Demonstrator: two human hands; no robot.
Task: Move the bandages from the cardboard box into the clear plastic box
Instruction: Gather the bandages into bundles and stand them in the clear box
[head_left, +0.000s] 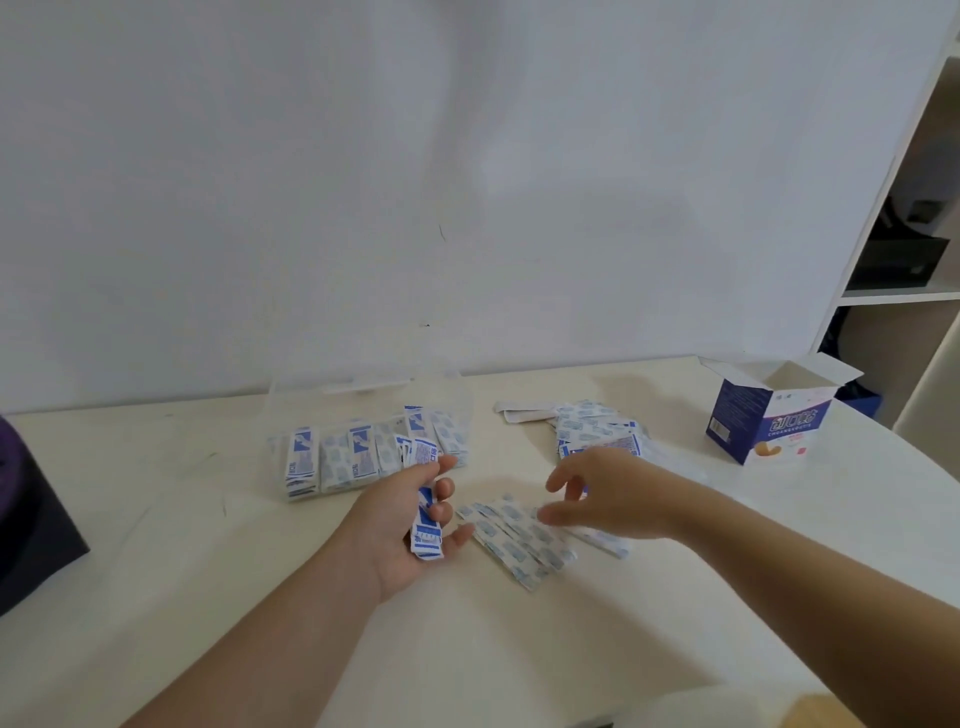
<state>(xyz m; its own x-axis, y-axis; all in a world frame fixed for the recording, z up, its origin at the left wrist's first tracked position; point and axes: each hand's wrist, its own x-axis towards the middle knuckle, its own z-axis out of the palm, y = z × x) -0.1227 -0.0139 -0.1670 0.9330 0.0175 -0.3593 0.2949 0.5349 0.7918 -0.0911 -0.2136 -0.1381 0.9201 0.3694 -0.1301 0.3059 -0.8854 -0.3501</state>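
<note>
Best to sweep a few loose bandages (519, 540) together and square them onto the stack (427, 530) before filing it in the clear box (322, 410). Left hand (410, 525) grips the stack, fingers (444, 488) curled. Right hand (613, 493), fingers spread, reaches over the loose ones; contact unclear. Cardboard box (769, 421) stands open, right.

table (260, 597): cream top | back-centre: clear box (363, 397), bandages (358, 457) upright inside | centre: loose bandages (519, 543) fanned flat | back-right: bandage pile (592, 428), white strip (519, 414) just beside | right: cardboard box (769, 421), flaps open | left edge: dark block (31, 525)
</note>
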